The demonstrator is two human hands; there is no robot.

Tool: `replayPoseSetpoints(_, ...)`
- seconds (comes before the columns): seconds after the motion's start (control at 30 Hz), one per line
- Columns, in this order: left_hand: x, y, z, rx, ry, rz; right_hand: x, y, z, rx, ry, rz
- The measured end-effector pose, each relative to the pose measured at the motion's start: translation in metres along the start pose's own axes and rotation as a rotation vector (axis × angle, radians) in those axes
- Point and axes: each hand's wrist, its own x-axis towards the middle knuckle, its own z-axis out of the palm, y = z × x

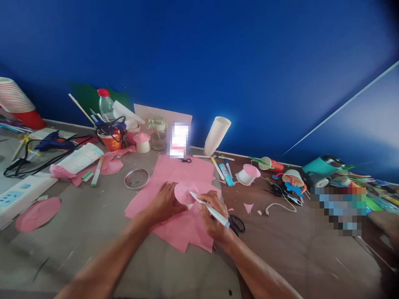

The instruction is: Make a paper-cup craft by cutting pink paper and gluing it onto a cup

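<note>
In the middle of the table, a pink paper circle [183, 192] faces up, with a bit of white showing under its near edge. My left hand [166, 202] grips the circle from its left side, and its fingertips are partly hidden. A white marker [213, 211] with a pale blue end is pinched in my right hand [214, 214], its tip at the face of the circle. Beneath both hands lie large pink paper sheets [170, 166]. Black scissors [238, 223] rest beside my right hand, partly covered by it.
Left stand a power strip [18, 191], a roll of tape [136, 178] and a glass jar [158, 133]. Behind, stacked white cups [217, 135] lean near a bright, blurred screen [179, 141]. Rightward are a pink-topped cup [248, 174], markers [226, 174] and a teal tumbler [322, 165].
</note>
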Motion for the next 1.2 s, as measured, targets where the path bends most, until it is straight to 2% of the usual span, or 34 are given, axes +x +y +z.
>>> replayPoseSetpoints(0.53,-0.0002,-0.0025,0.0018,-0.027,-0.007,-0.002,-0.0007,0.0044,0.0048,-0.014,0.014,-0.019)
replayPoseSetpoints(0.77,0.0001,-0.0012,0.0001,-0.039,-0.009,0.015,0.0008,0.0019,0.004,-0.012,-0.038,-0.007)
replayPoseSetpoints(1.2,0.0,0.0012,-0.0017,-0.034,0.003,0.015,0.0022,0.0006,-0.0002,-0.027,-0.057,-0.046)
